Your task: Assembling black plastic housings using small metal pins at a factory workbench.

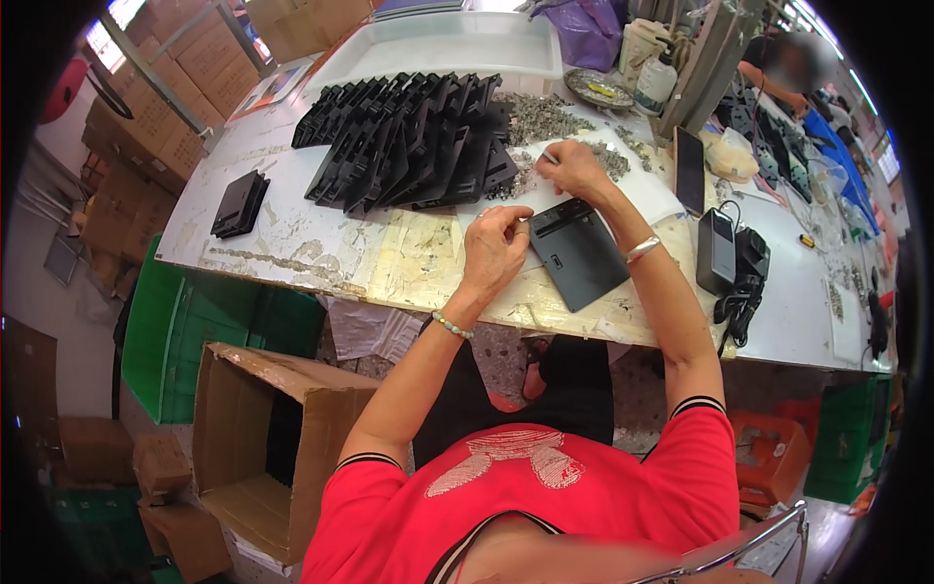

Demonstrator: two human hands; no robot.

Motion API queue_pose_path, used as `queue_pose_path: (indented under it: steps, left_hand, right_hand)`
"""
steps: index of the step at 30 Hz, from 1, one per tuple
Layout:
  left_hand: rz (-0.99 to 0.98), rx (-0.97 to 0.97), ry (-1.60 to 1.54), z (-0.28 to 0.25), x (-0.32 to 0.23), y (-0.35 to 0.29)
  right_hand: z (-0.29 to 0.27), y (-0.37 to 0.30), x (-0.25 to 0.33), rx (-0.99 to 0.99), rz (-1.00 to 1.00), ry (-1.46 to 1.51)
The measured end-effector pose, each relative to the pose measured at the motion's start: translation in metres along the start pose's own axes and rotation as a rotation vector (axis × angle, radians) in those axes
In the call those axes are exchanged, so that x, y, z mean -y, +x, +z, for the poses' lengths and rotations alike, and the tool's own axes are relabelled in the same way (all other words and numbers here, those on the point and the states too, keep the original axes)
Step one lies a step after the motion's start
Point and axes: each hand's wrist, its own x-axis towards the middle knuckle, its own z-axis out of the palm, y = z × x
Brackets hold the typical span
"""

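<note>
A flat black plastic panel with a slot near its far edge lies tilted on the table before me. My left hand is at its far left corner, fingers curled together; whatever may be between the fingertips is hidden. Over the panel's far edge, my right hand is closed in a pinch, and a small pale piece shows at its fingertips, too small to name. Just beyond lies a heap of small metal parts. Several similar black panels stand leaning in rows to the left of it.
A small stack of black pieces sits at the far left. At the back are a white plastic tray and a pump bottle. A phone and a black box with cables lie right. An open cardboard box stands below.
</note>
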Motion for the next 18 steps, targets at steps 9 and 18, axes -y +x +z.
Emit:
queue_pose_path:
  steps: [9, 18]
  left_hand:
    - [-0.019, 0.007, 0.007, 0.000, -0.004, -0.001]
    - [-0.020, 0.008, -0.027, 0.001, -0.008, 0.001]
  right_hand:
    - [-0.016, 0.013, -0.037, -0.179, 0.016, 0.075]
    - [-0.049, 0.042, -0.071, -0.484, -0.011, -0.092]
